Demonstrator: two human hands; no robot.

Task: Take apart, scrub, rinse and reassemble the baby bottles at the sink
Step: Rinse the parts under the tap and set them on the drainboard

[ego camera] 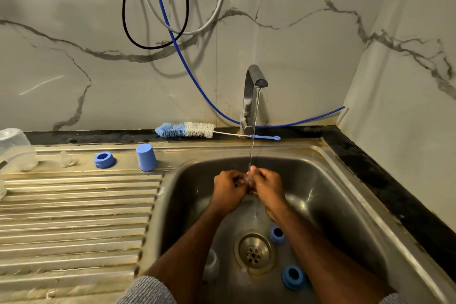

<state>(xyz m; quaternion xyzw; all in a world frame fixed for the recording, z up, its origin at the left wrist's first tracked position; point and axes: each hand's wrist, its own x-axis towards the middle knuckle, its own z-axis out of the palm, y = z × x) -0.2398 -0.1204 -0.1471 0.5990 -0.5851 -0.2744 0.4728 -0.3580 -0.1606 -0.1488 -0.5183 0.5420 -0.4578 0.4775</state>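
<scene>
Both hands, left (228, 186) and right (267, 187), pinch small clear teat (249, 177) under tap (254, 86) water, over sink (345, 180) middle. Teat looks soft, light, bendy, slippery when wet. Best hold by thick bottom rim, not thin tip.

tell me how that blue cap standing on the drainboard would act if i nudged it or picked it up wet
The blue cap is probably light hollow plastic, so a nudge would likely slide or tip it. It stands upside down on the ridged drainboard, taller than wide, so it may topple and roll toward the sink. Its smooth sides could be slippery when wet.
</scene>
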